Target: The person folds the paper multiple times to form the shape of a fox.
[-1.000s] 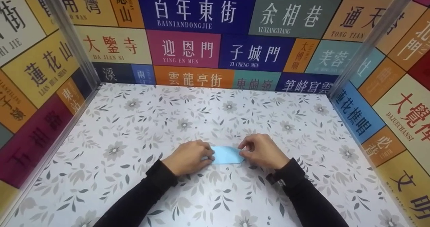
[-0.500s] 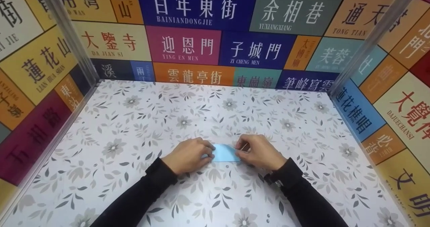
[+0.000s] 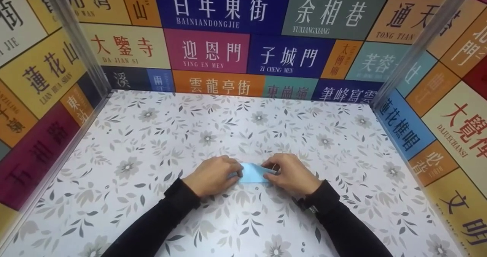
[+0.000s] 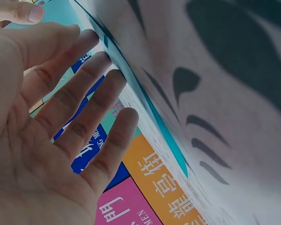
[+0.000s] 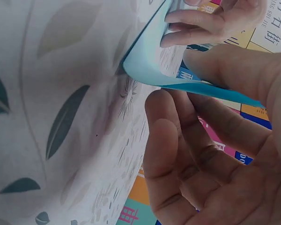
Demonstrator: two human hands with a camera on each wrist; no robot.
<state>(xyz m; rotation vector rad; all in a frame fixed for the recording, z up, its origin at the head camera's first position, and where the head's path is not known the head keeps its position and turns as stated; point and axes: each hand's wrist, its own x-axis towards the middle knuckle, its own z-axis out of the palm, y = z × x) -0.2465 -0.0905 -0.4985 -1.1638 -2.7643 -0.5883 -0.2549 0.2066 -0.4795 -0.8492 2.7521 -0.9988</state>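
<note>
- One sheet of light-blue paper
- Two grips: one left grip, one right grip, both bare
- Two black sleeves
- Two black wristbands
- One flower-patterned desk
- Three walls of lettered blocks
- Two clear corner strips

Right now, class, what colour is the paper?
Light blue paper, clearest in the head view.

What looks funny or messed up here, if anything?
Nothing looks spilled or torn. The blue paper does curl up at one end, but that's probably because the right hand holds it up there, while the left hand touches the other end.
</note>
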